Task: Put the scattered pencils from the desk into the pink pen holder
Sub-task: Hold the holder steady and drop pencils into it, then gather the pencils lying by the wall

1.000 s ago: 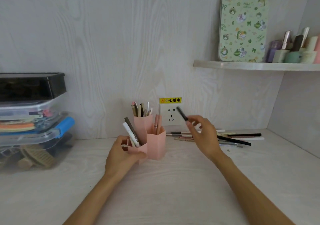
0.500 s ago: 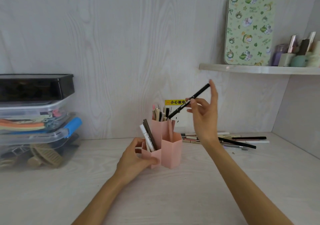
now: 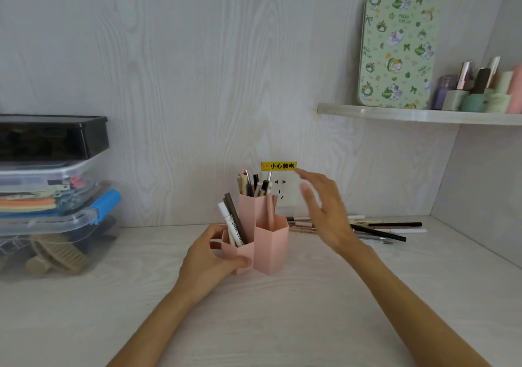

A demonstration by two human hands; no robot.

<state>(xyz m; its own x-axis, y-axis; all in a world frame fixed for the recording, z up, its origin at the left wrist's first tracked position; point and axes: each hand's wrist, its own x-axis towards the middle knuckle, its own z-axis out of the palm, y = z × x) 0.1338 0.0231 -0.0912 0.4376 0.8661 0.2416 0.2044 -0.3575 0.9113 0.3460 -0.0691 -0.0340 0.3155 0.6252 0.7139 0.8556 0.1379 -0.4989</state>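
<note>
1. Fingers of the right hand were spread and loose, holding nothing; the hand hung in the air just right of the pink pen holder, between it and the pencils left on the desk. The fingertips were blurred, so I could not tell their exact pose.

2. The left hand gripped the holder's lowest front compartment, thumb on its near face and fingers round its left side, steadying it on the desk towards the back edge, about midway along.

3. The holder had three stepped hexagonal compartments. The tall rear one was crowded with pens and pencils, the low front one held a white pen and a dark one leaning left, and the middle one showed a pink pencil.

4. The scattered pencils lay flat in a loose bundle against the back edge of the desk, towards its right corner, partly hidden behind the right wrist.

5. Judged from this, the step in hand sat between a drop-off and the next pick-up, with several pencils not yet collected.

6. The next move called for the free hand to reach right and down, pinch one pencil clear of the bundle, and tip it upright over an open compartment.
</note>
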